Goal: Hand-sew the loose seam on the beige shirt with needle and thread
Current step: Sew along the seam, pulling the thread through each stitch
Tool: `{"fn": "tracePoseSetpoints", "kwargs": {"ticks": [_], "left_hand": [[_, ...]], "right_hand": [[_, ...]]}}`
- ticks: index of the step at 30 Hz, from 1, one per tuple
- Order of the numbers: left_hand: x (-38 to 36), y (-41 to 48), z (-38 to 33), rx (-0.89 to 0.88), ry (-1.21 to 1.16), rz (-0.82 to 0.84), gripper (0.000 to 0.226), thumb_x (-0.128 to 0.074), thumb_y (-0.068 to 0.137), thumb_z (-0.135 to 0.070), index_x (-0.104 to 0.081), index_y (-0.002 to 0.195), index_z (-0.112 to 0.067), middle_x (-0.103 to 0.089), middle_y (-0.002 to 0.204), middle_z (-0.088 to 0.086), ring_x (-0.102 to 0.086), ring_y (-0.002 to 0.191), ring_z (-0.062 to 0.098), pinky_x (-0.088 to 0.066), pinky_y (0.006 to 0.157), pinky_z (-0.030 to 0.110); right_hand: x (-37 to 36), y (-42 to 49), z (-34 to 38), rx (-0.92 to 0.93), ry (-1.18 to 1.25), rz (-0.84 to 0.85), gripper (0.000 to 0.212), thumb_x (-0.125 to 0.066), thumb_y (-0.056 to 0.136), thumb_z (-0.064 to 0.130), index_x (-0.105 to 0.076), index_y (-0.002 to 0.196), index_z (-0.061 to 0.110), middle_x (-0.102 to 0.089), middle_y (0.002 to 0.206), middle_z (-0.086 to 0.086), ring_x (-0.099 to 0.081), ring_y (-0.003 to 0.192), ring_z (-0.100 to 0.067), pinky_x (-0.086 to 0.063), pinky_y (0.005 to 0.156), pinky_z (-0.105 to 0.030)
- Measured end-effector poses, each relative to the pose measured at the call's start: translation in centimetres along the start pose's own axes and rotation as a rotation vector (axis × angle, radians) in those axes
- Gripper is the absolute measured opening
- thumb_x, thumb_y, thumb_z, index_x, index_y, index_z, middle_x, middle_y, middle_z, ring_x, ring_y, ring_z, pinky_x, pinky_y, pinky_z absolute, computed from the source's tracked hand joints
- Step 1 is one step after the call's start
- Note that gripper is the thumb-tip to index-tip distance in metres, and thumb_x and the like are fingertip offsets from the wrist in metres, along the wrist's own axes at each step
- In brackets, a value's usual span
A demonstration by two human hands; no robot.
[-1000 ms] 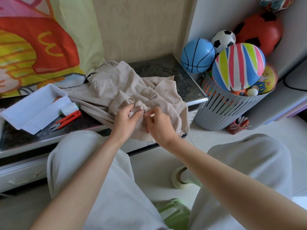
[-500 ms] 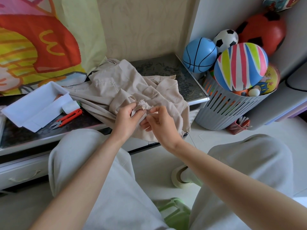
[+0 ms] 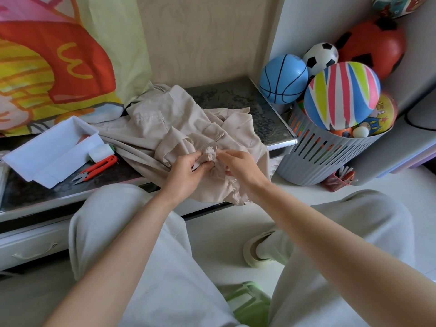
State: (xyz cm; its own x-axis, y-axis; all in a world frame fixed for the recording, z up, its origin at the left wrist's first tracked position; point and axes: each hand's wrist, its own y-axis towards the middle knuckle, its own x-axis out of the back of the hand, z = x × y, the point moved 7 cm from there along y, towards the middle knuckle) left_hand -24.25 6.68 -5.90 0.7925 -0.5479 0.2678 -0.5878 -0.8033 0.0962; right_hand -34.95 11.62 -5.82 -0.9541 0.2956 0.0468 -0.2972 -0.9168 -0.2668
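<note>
A single head-worn view looks forward and steeply down from above the lap, wide-angle and near. Both forearms (image 3: pixel 132 244) run in from the bottom corners, and the fingers (image 3: pixel 188 159) meet just above centre on the shirt (image 3: pixel 165 128). Beyond the fingers come the table (image 3: pixel 236 95) and the wall (image 3: pixel 200 38). Left of them is a tray (image 3: pixel 47 154), right of them a basket (image 3: pixel 313 156) — and nearer than the fingers, the knees (image 3: pixel 106 208) fill the lower frame.

Forearms converge — left hand (image 3: pixel 186 172) and right hand (image 3: pixel 240 166) curl, pinching the shirt (image 3: pixel 153 128).
</note>
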Motion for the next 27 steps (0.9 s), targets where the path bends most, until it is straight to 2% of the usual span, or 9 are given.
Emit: {"fn": "tracePoseSetpoints", "kwargs": {"ticks": [4,8,10,12,14,16,20,24,27], "left_hand": [[0.1,-0.1,-0.3,-0.004,-0.045,0.002,0.028,-0.055,0.093,-0.002,-0.064,0.099,-0.027,-0.066,0.094,-0.020,-0.059,0.088,-0.014,-0.040,0.081,0.005],[0.2,-0.2,0.1,0.024,0.001,-0.011,0.022,-0.055,0.093,-0.004,-0.065,0.092,-0.024,-0.066,0.085,-0.020,-0.058,0.083,-0.012,-0.040,0.079,0.007],[0.2,-0.2,0.5,0.048,-0.002,0.003,0.015,-0.054,0.094,-0.007,-0.064,0.089,-0.018,-0.066,0.085,-0.013,-0.059,0.082,-0.007,-0.042,0.080,0.010],[0.0,-0.2,0.8,0.073,-0.019,0.029,0.012,-0.052,0.096,-0.011,-0.062,0.088,-0.010,-0.064,0.083,-0.003,-0.057,0.080,0.001,-0.042,0.078,0.013],[-0.2,-0.2,0.9,0.113,-0.057,0.026,0.016,-0.048,0.098,-0.008,-0.059,0.086,-0.006,-0.058,0.081,0.002,-0.051,0.076,0.006,-0.041,0.073,0.013],[-0.3,-0.2,0.7,0.131,-0.082,0.008,0.021,-0.044,0.098,-0.006,-0.057,0.083,-0.012,-0.056,0.079,-0.001,-0.051,0.072,0.001,-0.041,0.070,0.011],[-0.3,-0.2,0.7,0.156,-0.094,-0.008,0.021,-0.046,0.098,-0.008,-0.058,0.081,-0.011,-0.059,0.076,-0.004,-0.055,0.070,-0.006,-0.042,0.071,0.009],[0.0,0.0,1.2,0.181,-0.136,-0.039,0.024,-0.046,0.098,-0.011,-0.056,0.093,0.010,-0.054,0.080,0.007,-0.051,0.078,0.008,-0.041,0.072,0.016],[0.0,0.1,1.4,0.195,-0.163,-0.040,0.024,-0.047,0.098,-0.010,-0.055,0.094,0.012,-0.051,0.081,0.009,-0.048,0.079,0.015,-0.040,0.072,0.022]], "right_hand": [[-0.3,0.4,-0.1,-0.023,0.105,0.009,0.023,-0.045,0.093,0.000,-0.058,0.074,0.002,-0.050,0.073,-0.013,-0.046,0.065,-0.020,-0.041,0.057,-0.020],[1.8,1.0,-0.8,-0.047,0.408,-0.168,0.022,-0.038,0.101,0.008,-0.051,0.084,0.009,-0.061,0.077,-0.006,-0.061,0.073,-0.016,-0.052,0.067,-0.017],[3.1,1.3,-1.0,0.012,0.521,-0.189,0.021,-0.035,0.102,0.009,-0.049,0.087,0.009,-0.056,0.070,-0.004,-0.061,0.067,-0.014,-0.055,0.076,-0.023],[4.1,1.2,-1.2,0.043,0.518,-0.204,0.020,-0.035,0.103,0.010,-0.049,0.089,0.010,-0.043,0.060,0.002,-0.047,0.050,-0.007,-0.053,0.065,-0.024],[4.9,1.2,-1.8,0.060,0.380,-0.221,0.019,-0.036,0.102,0.012,-0.049,0.089,0.013,-0.032,0.054,0.007,-0.029,0.044,-0.005,-0.035,0.047,-0.017],[5.5,1.2,-2.6,0.069,0.184,-0.226,0.020,-0.037,0.102,0.012,-0.050,0.087,0.014,-0.032,0.048,0.012,-0.026,0.041,-0.002,-0.025,0.041,-0.014],[6.8,0.9,-5.2,0.048,-0.240,-0.249,0.022,-0.035,0.101,0.013,-0.053,0.088,0.012,-0.043,0.063,0.003,-0.034,0.048,-0.003,-0.027,0.043,-0.012],[8.6,0.5,-8.6,-0.027,-0.569,-0.269,0.022,-0.036,0.100,0.017,-0.055,0.090,0.013,-0.054,0.073,0.003,-0.049,0.068,-0.018,-0.037,0.057,-0.025],[9.9,0.2,-10.3,-0.100,-0.632,-0.308,0.022,-0.035,0.100,0.018,-0.056,0.094,0.014,-0.062,0.090,-0.004,-0.055,0.079,-0.025,-0.040,0.065,-0.031]]}}
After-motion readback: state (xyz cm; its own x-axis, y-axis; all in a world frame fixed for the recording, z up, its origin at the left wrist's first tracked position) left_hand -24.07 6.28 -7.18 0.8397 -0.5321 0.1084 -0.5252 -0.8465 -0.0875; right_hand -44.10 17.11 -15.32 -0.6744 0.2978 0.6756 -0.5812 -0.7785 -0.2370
